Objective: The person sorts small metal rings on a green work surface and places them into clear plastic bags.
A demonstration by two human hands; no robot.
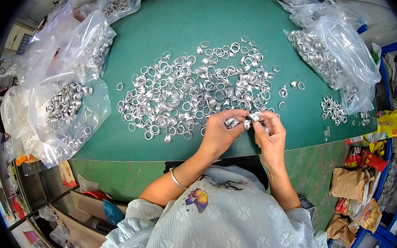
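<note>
Both my hands meet above the near edge of a green table, just in front of a wide pile of silver metal rings [172, 95]. My left hand [221, 130] is curled with several rings in its fingers and palm. Closed opposite it, my right hand [270, 129] pinches rings [253, 117] between thumb and fingers. The fingertips of both hands come together around these rings, so exactly how many each one holds is hidden. A few loose rings [282, 105] lie on the table to the right of my right hand.
Clear plastic bags of rings stand at left [64, 102] and right [318, 57] on the green table [189, 16]. A small ring cluster [333, 110] lies near the right bag. Drawers [85, 209] are at lower left; snack packets and a paper bag [350, 184] sit at lower right.
</note>
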